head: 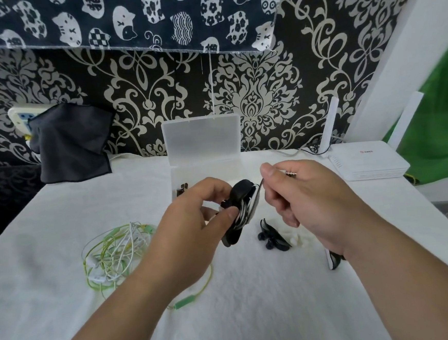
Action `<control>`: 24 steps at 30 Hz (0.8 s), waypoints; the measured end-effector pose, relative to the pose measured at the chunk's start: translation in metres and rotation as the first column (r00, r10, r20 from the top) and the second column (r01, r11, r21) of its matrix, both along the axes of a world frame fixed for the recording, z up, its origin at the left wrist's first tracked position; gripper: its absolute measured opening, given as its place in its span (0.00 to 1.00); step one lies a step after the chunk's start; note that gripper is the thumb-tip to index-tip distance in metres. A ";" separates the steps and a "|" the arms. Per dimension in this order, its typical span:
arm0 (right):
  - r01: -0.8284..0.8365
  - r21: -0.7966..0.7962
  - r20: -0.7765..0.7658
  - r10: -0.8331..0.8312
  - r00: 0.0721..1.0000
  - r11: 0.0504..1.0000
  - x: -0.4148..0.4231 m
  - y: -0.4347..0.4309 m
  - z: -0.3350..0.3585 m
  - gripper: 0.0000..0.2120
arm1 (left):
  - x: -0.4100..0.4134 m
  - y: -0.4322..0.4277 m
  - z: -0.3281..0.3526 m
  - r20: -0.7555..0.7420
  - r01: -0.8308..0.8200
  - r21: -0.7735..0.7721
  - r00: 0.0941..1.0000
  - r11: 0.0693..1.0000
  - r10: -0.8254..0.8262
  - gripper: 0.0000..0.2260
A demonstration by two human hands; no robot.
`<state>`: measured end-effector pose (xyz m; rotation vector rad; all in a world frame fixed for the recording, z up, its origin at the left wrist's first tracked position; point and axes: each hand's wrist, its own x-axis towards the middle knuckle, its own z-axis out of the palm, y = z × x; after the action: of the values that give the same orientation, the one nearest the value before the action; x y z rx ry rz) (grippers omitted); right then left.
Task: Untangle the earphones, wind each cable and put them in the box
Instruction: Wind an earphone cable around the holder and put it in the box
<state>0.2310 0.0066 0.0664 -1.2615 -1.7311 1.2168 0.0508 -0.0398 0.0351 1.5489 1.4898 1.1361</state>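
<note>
My left hand (195,225) grips a black winder (239,195) with a black-and-white cable wound round it, held above the white cloth. My right hand (300,198) pinches the free end of that cable, and its metal plug (290,173) sticks out past my fingers. A tangle of green and white earphones (114,255) lies on the cloth at the left, with a green remote (184,304) trailing near my left forearm. Behind my hands stands the translucent box (202,142) with its lid upright.
Black earbud pieces (269,237) and small white tips (295,242) lie on the cloth under my right hand. A black-and-white object (333,261) peeks out by my right wrist. A white router (367,162) sits back right, and a dark cloth (70,144) hangs back left.
</note>
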 end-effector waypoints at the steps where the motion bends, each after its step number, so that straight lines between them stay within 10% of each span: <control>1: 0.009 0.008 0.006 -0.009 1.000 1.000 0.000 0.000 -0.001 0.22 | 0.000 -0.001 0.000 0.005 0.013 0.003 1.000 1.000 -0.013 0.11; 17: 0.040 -0.086 0.217 -0.020 0.976 0.996 -0.004 0.004 -0.007 0.24 | 0.000 -0.004 -0.005 -0.472 0.218 0.183 0.875 0.959 -0.108 0.14; 24: -0.007 -0.080 0.306 0.031 0.952 0.997 -0.012 0.000 -0.005 0.17 | 0.012 -0.010 -0.002 -0.394 0.163 0.161 0.915 0.973 -0.087 0.14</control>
<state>0.2189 0.0067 0.0610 -1.5516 -1.9327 1.1555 0.0627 -0.0502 0.0329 2.0659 1.5326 0.9583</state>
